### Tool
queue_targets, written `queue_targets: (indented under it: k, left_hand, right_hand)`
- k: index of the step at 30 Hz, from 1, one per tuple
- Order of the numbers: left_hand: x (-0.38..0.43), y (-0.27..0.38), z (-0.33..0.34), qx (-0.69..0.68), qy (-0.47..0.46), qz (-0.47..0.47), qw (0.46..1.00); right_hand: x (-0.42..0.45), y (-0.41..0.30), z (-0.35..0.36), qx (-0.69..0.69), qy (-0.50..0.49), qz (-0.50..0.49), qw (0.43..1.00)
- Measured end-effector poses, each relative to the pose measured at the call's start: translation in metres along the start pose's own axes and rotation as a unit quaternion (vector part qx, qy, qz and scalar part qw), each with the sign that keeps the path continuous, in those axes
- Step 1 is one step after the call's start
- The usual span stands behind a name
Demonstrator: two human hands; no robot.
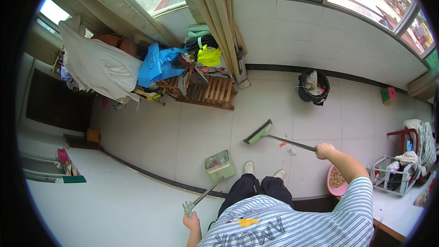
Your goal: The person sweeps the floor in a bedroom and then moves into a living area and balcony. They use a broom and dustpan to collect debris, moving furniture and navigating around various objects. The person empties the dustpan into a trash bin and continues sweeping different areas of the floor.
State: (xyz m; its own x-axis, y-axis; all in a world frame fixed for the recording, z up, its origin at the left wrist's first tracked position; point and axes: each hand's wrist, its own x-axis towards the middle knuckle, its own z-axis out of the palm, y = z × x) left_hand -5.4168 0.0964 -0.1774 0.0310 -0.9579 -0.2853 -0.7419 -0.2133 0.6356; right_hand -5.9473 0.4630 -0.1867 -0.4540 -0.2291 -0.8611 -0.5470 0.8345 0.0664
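Observation:
My right hand (324, 151) grips the metal handle of a broom (260, 133), whose green head with dark bristles rests on the tiled floor ahead of my feet. Near the handle lie a small red wrapper (282, 144) and a clear scrap (291, 151). Down at the left, my left hand (192, 222) is closed around the upper end of a long-handled green dustpan (224, 171), just below its hand-shaped tip. The pan, with a comb-like toothed strip, stands on the floor left of my shoes and holds some litter.
A black-lined trash bin (313, 87) stands by the far wall. Wooden slatted racks (219, 92) with clothes are at the back left. At right are a pink basin (332, 187) of tan pieces, a white wire rack (394, 178) on a table, and a small colored stool (388, 95).

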Motion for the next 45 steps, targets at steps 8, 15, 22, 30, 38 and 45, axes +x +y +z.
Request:
queue_targets:
  k: [8,15,22,30,38,45]
  left_hand:
    - [-0.026,0.004,-0.028,-0.087,0.073,-0.144,0.983]
    - [-0.057,0.035,-0.061,-0.149,0.147,-0.237,0.949]
    - [-0.063,0.073,-0.082,-0.133,0.209,-0.205,0.947]
    - [-0.048,0.094,-0.069,-0.164,0.178,-0.144,0.959]
    - [-0.067,0.101,-0.046,-0.211,0.178,-0.125,0.953]
    - [-0.090,0.120,-0.017,-0.193,0.105,-0.095,0.971]
  right_hand:
    - [0.065,-0.196,-0.020,0.110,0.001,-0.124,0.986]
    - [0.123,-0.414,-0.005,0.143,-0.043,-0.186,0.971]
    - [0.140,-0.379,0.013,-0.013,-0.011,-0.216,0.976]
    - [0.136,-0.160,-0.007,-0.200,0.001,-0.124,0.972]
    - [0.028,0.061,0.039,-0.132,0.080,0.012,0.988]
    - [-0.050,0.111,0.060,0.078,0.121,0.050,0.988]
